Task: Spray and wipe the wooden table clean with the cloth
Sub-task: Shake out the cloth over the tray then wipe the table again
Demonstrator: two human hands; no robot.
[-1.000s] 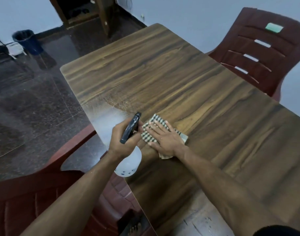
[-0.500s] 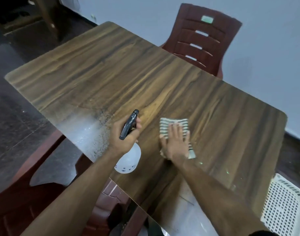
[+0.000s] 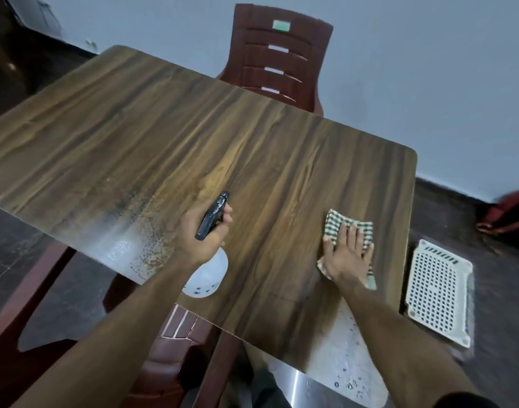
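The wooden table fills most of the view, with a patch of spray droplets near its front left edge. My left hand grips a spray bottle with a white body and a black trigger head, held just above the front edge. My right hand lies flat, fingers spread, pressing a checked green-and-white cloth onto the table near its right end. Part of the cloth is hidden under my palm.
A dark red plastic chair stands at the far side against the wall. Another red chair sits below the front edge. A white perforated basket lies on the dark floor right of the table, with a red bag beyond it.
My right hand has slid the cloth to the right across the table, away from the bottle. The view has swung right, showing the table's right end and the basket.
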